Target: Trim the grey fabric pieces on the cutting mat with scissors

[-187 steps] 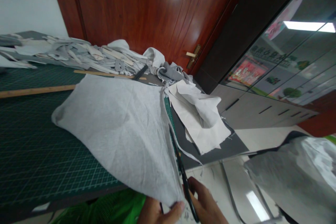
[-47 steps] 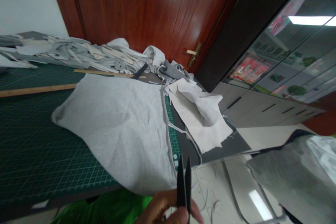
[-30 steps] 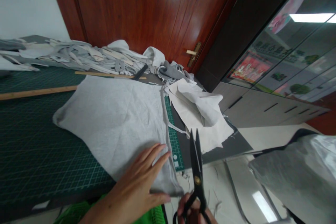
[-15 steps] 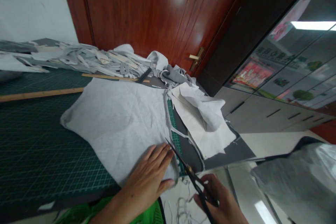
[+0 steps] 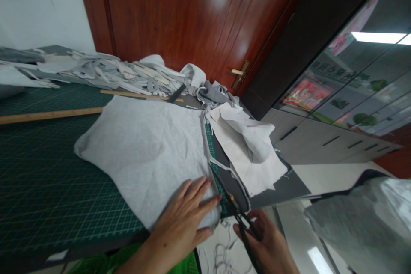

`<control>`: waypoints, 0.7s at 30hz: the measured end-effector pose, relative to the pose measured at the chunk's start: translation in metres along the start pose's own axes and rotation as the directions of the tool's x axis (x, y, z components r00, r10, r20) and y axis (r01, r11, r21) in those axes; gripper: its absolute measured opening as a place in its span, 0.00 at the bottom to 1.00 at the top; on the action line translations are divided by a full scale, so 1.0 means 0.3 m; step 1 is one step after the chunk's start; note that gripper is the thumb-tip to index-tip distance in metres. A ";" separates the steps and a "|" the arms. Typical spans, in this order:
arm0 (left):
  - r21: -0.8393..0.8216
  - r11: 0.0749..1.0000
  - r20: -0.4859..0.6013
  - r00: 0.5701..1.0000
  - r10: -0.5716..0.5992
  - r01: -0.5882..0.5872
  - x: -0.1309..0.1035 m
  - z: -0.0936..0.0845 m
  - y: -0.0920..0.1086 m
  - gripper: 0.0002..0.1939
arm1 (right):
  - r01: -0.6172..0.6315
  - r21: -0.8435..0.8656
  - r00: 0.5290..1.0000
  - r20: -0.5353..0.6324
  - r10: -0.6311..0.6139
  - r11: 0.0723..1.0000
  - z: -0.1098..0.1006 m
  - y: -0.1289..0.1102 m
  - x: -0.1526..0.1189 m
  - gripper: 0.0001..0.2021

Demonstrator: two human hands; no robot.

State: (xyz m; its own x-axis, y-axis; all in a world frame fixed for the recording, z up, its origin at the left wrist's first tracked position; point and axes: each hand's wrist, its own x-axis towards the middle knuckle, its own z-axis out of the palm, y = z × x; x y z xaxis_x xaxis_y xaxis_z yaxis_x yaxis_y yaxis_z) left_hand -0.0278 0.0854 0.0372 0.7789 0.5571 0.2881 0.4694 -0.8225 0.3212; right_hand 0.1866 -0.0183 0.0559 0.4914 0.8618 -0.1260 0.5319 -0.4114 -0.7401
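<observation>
A light grey piece of fabric [image 5: 144, 145] lies flat over the green cutting mat [image 5: 80, 205]. My left hand [image 5: 186, 209] rests on its lower right corner, palm down with the fingers spread. In my right hand [image 5: 266, 239] are dark scissors [image 5: 231, 199], gripped by the handles. Their blades point up and left beside the fabric's right edge, near a narrow trimmed strip [image 5: 221, 163] that hangs off that edge. Whether the blades touch the fabric or strip I cannot tell.
Fabric scraps [image 5: 128, 70] are heaped along the back. A wooden ruler [image 5: 51, 115] lies at left. Folded pale fabric [image 5: 247, 145] sits at right. Thread-like strips [image 5: 221, 257] lie on the floor. A grey bag-like bundle [image 5: 356, 218] stands at lower right.
The scissors have shifted slightly right, off the fabric edge, and their blades now sit nearer the strip. My left hand's fingers have spread and moved a little right.
</observation>
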 end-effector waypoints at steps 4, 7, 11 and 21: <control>-0.018 1.000 0.009 1.000 -0.007 0.007 -0.001 -0.002 0.004 0.42 | -0.001 -0.046 1.000 0.019 0.002 0.999 0.006 -0.008 0.016 0.18; -0.010 1.000 0.017 1.000 -0.013 0.013 0.000 0.000 0.007 0.43 | -0.025 -0.118 0.997 0.068 0.033 0.993 0.015 -0.006 0.035 0.19; 0.028 0.999 0.009 1.000 -0.023 0.023 -0.003 0.009 0.007 0.44 | -0.085 -0.127 0.993 0.068 0.095 0.988 0.031 -0.003 0.046 0.17; 0.046 0.999 -0.046 0.999 -0.003 0.006 -0.009 0.033 -0.002 0.41 | -0.050 -0.181 0.999 0.003 0.051 0.982 0.041 -0.075 0.036 0.18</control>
State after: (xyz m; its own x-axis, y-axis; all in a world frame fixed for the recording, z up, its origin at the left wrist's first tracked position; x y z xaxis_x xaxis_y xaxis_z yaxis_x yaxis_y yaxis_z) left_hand -0.0261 0.0834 0.0274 0.7573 0.5646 0.3283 0.4924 -0.8238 0.2808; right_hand 0.1714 0.0040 0.0632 0.5163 0.8403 -0.1656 0.6226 -0.5010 -0.6011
